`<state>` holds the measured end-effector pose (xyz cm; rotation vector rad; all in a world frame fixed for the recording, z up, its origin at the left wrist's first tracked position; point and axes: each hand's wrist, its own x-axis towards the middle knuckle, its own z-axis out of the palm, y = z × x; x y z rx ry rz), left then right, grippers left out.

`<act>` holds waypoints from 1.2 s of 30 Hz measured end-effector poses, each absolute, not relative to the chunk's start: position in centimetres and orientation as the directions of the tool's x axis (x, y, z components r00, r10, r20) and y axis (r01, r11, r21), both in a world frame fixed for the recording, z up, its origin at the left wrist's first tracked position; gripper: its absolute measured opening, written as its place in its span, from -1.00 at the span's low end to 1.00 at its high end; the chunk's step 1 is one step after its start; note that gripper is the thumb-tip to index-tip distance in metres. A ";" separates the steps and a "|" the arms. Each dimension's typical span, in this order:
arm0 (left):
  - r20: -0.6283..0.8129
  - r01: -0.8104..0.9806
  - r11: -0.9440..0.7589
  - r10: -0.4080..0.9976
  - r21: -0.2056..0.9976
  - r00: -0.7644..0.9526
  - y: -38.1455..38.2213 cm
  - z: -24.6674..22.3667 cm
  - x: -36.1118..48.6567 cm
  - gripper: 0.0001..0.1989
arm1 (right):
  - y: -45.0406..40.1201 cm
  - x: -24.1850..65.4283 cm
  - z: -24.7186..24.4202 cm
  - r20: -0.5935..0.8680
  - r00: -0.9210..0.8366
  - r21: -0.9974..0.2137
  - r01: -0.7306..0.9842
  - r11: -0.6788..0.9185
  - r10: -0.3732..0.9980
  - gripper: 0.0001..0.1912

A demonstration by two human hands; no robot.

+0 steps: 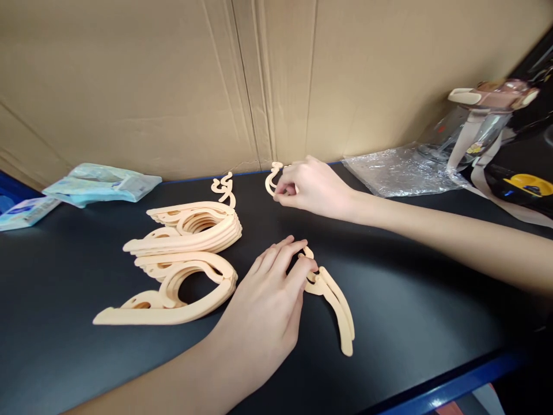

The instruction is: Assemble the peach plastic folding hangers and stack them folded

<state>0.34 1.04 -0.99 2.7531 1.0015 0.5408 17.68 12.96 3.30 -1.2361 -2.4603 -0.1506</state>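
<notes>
My left hand (270,294) rests over the upper end of a peach folding hanger (339,308) on the black table, its fingers curled onto the hanger's top. Farther back, my right hand (311,184) is closed at a small curved hook piece (270,180) near the cardboard. Left of my left hand lie two stacks of folded peach hangers, a rear stack (224,236) and a front stack (190,314). Loose hook pieces (227,187) lie just behind the rear stack.
Blue-and-white soft packs (103,183) lie at the back left. A clear plastic bag (397,173) and a transparent bottle with a strap (486,129) are at the back right. Cardboard (173,86) stands behind the black table (410,300), which has a blue front edge.
</notes>
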 end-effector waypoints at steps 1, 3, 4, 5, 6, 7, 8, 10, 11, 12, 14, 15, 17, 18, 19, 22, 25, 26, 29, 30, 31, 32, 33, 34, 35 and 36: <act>0.282 0.593 -0.761 0.649 0.264 0.707 1.1 -1.0 0.3 -0.64 | 12.2 18.3 3.4 0.382 -0.560 -0.071 0.775 0.628 0.735 -0.85; 0.291 0.606 -0.754 0.657 0.252 0.696 1.1 -1.2 0.3 -0.65 | 10.7 19.7 3.2 0.392 -0.608 -0.053 0.734 0.677 0.691 -0.85; 0.295 0.612 -0.751 0.660 0.247 0.691 1.1 -1.2 0.3 -0.65 | 9.9 20.4 3.1 0.404 -0.630 -0.047 0.709 0.703 0.663 -0.84; 0.297 0.615 -0.750 0.662 0.244 0.688 1.2 -1.3 0.3 -0.65 | 9.1 21.1 2.8 0.412 -0.652 -0.042 0.684 0.729 0.636 -0.84; 0.301 0.617 -0.749 0.662 0.241 0.686 1.2 -1.3 0.3 -0.66 | 8.4 21.8 2.5 0.420 -0.667 -0.036 0.665 0.746 0.615 -0.83; 0.302 0.619 -0.748 0.664 0.241 0.685 1.2 -1.3 0.4 -0.66 | 7.7 22.4 2.2 0.424 -0.679 -0.033 0.650 0.759 0.600 -0.83; 0.303 0.619 -0.748 0.663 0.241 0.684 1.2 -1.3 0.3 -0.66 | 7.0 22.9 1.8 0.421 -0.687 -0.032 0.641 0.767 0.592 -0.82; 0.313 0.620 -0.746 0.665 0.243 0.678 1.2 -1.3 0.3 -0.66 | 5.9 23.7 1.3 0.406 -0.709 -0.033 0.619 0.785 0.576 -0.81; 0.320 0.624 -0.742 0.670 0.246 0.670 1.3 -1.3 0.3 -0.66 | 5.5 24.0 1.1 0.400 -0.720 -0.032 0.607 0.794 0.566 -0.80; 0.323 0.628 -0.738 0.674 0.248 0.664 1.3 -1.3 0.3 -0.66 | 5.1 24.3 0.9 0.398 -0.729 -0.032 0.596 0.803 0.557 -0.80; 0.357 0.636 -0.730 0.680 0.250 0.641 1.3 -1.5 0.3 -0.65 | 4.6 24.6 0.7 0.399 -0.741 -0.040 0.575 0.817 0.540 -0.80; 0.374 0.639 -0.727 0.681 0.250 0.629 1.3 -1.6 0.3 -0.65 | 4.5 24.7 0.7 0.398 -0.744 -0.050 0.567 0.822 0.537 -0.80; 0.402 0.643 -0.725 0.681 0.248 0.612 1.4 -1.8 0.2 -0.64 | 4.3 24.9 0.7 0.393 -0.749 -0.074 0.553 0.830 0.534 -0.80; 0.400 0.645 -0.722 0.684 0.250 0.610 1.4 -1.9 0.2 -0.63 | 4.3 25.0 0.7 0.391 -0.750 -0.084 0.548 0.832 0.533 -0.79; 0.395 0.649 -0.716 0.691 0.256 0.605 1.4 -1.9 0.2 -0.63 | 4.3 25.0 0.7 0.388 -0.752 -0.090 0.544 0.834 0.533 -0.79; 0.404 0.645 -0.711 0.697 0.280 0.592 1.3 -1.9 0.3 -0.62 | 4.3 25.2 0.7 0.390 -0.763 -0.088 0.526 0.846 0.515 -0.79; 0.433 0.606 -0.747 0.658 0.273 0.617 1.1 -1.7 0.5 -0.62 | 4.3 25.2 0.6 0.392 -0.774 -0.074 0.513 0.855 0.498 -0.79; 0.422 0.595 -0.761 0.643 0.258 0.640 1.0 -1.5 0.6 -0.63 | 4.2 25.2 0.6 0.388 -0.777 -0.069 0.511 0.857 0.495 -0.78; 0.369 0.583 -0.787 0.612 0.199 0.700 0.9 -0.9 0.6 -0.65 | 4.1 25.1 0.7 0.374 -0.790 -0.085 0.493 0.866 0.486 -0.76; 0.348 0.583 -0.792 0.606 0.182 0.715 0.8 -0.8 0.6 -0.63 | 4.1 25.1 0.8 0.372 -0.790 -0.105 0.486 0.867 0.488 -0.76; 0.331 0.578 -0.798 0.599 0.169 0.729 0.8 -0.7 0.6 -0.60 | 4.2 25.1 1.0 0.374 -0.784 -0.127 0.486 0.864 0.496 -0.75; 0.324 0.572 -0.804 0.592 0.164 0.738 0.8 -0.6 0.5 -0.58 | 4.4 25.1 1.2 0.380 -0.772 -0.143 0.496 0.857 0.510 -0.75; 0.312 0.564 -0.809 0.585 0.165 0.748 0.8 -0.6 0.5 -0.56 | 4.8 25.2 1.5 0.389 -0.755 -0.146 0.516 0.844 0.528 -0.74; 0.304 0.554 -0.815 0.579 0.173 0.757 0.8 -0.7 0.4 -0.54 | 5.4 25.3 1.7 0.398 -0.734 -0.131 0.548 0.826 0.550 -0.73; 0.297 0.541 -0.821 0.571 0.185 0.765 0.7 -0.7 0.3 -0.53 | 6.2 25.5 1.9 0.408 -0.714 -0.097 0.586 0.804 0.569 -0.72; 0.291 0.528 -0.825 0.565 0.202 0.772 0.7 -0.8 0.3 -0.53 | 7.1 25.7 2.1 0.412 -0.696 -0.047 0.628 0.777 0.588 -0.70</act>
